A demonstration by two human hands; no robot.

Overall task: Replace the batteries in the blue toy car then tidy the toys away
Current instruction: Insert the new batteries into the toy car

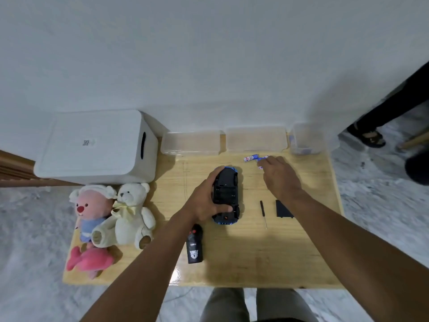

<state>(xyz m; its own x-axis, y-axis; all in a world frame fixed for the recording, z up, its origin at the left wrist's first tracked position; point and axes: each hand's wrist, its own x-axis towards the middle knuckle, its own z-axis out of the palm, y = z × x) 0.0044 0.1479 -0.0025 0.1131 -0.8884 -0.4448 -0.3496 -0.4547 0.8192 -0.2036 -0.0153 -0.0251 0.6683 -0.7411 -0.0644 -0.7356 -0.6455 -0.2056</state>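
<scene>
blue car [226, 194] on wooden table [255, 252]

A bare, softly lit room here.
Pale wooden desk [255, 256] backs right against the plain white wall [209, 54], grey mottled stone floor [371, 205] either side, brown wooden trim [14, 169] far left.

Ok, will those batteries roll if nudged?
Probably: the batteries are small cylinders lying on their sides on the glossy table, so they'd likely roll. They look rigid and, being small, should be light and easy to pinch.
</scene>
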